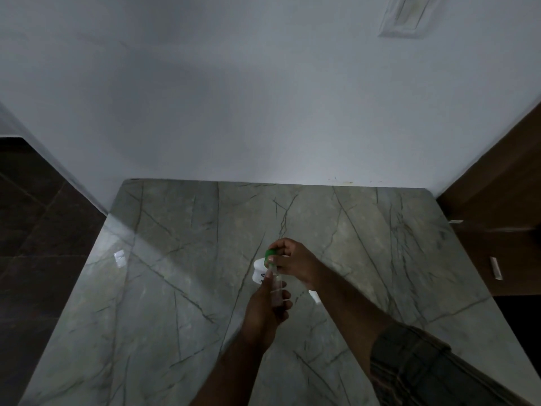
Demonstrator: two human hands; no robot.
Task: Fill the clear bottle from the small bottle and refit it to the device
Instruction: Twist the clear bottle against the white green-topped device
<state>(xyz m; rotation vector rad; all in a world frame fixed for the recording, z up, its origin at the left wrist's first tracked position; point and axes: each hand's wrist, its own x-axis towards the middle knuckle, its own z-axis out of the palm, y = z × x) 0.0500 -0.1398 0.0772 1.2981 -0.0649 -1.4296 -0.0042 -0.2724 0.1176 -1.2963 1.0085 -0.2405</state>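
- A dark tiled floor (44, 230) is seen at the far left, below a pale wall (234, 98) that fills the upper part of the view.
- A grey-green marble counter (164, 288) with dark veins is laid against the wall, and a small bright reflection is caught on its left part.
- The left hand (265, 312) is raised over the middle of the counter and is closed around the clear bottle (276, 288), with the fingers wrapped round its lower body.
- The clear bottle is held roughly upright, its long axis running up and away from the camera, so that its neck is pointed toward the wall and slightly left.
- A green cap (270, 254) is seen at the upper end of the clear bottle; whether it belongs to that bottle or to a second one cannot be told.
- A white device (260, 272) is stood on the counter just behind and left of the bottle, and is partly hidden by both hands.
- The right hand (294, 263) is closed at the bottle's top, the green cap being pinched between thumb and fingertips.
- A small white object (314, 296) is seen on the counter just below the right wrist; its kind cannot be told.
- A dark checked sleeve (415, 364) is worn on the right forearm at lower right.
- A brown wooden panel (497, 200) is set against the counter's right edge, and a white switch plate (407, 16) is fixed on the wall at upper right.
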